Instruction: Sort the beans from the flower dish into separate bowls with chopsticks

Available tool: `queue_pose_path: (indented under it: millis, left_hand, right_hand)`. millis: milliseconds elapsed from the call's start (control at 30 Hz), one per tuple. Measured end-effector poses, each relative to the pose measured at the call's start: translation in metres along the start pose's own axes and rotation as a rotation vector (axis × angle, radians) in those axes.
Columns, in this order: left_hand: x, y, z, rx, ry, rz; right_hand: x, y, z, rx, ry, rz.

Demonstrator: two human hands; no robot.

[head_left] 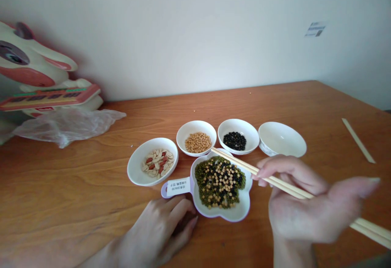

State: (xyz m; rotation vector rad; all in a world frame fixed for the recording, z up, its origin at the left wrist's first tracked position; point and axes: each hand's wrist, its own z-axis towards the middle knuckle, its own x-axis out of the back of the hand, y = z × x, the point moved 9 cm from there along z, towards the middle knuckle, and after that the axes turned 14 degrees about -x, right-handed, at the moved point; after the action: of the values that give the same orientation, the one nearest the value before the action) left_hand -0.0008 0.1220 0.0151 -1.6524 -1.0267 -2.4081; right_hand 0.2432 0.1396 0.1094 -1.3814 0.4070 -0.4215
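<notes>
My right hand is closed around a pair of wooden chopsticks, its thumb sticking out to the right. Their tips lie close together above the far rim of a flower-shaped white dish with a purple edge, near the bowl of yellow beans. No bean shows clearly between the tips. Mixed green, black and yellow beans fill most of the dish. Against the table by the dish's labelled handle rests my left hand, fingers loosely bent, thumb apart, fingertips close to the dish's edge.
Behind the dish stand a white bowl of black beans and a bare white bowl. A bowl of pale and reddish seeds is at left. A paper strip, plastic bag and toy animal with keyboard lie farther out.
</notes>
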Motion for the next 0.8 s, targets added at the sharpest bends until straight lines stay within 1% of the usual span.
queue_pose_path:
  millis: [33,100,167,233,333,400,567,800]
  left_hand:
    - [0.000,0.000,0.000,0.000,-0.001,-0.004]
    - [0.000,0.000,0.000,0.002,-0.003,-0.010]
    - [0.000,0.000,0.000,0.005,-0.006,-0.013]
    - [0.000,0.000,0.000,0.010,-0.010,-0.018]
    - [-0.001,-0.001,-0.001,0.011,-0.015,-0.018]
    - [-0.001,-0.001,-0.001,0.007,-0.005,-0.008]
    - [-0.002,-0.002,-0.004,0.003,0.007,0.000]
    - [-0.003,-0.003,-0.003,0.011,-0.005,-0.005]
  right_hand:
    - [-0.002,-0.001,0.000,0.002,-0.034,-0.035]
    - [-0.012,0.001,0.000,0.030,-0.166,-0.109]
    - [-0.024,0.007,-0.002,0.060,-0.330,-0.171]
    - [-0.029,0.019,-0.004,0.051,-0.429,-0.207]
    - [-0.029,0.034,-0.003,0.015,-0.459,-0.264]
    - [-0.030,0.039,-0.004,-0.002,-0.472,-0.291]
    - [-0.037,0.036,-0.009,-0.009,-0.506,-0.284]
    - [-0.041,0.034,-0.009,-0.014,-0.508,-0.299]
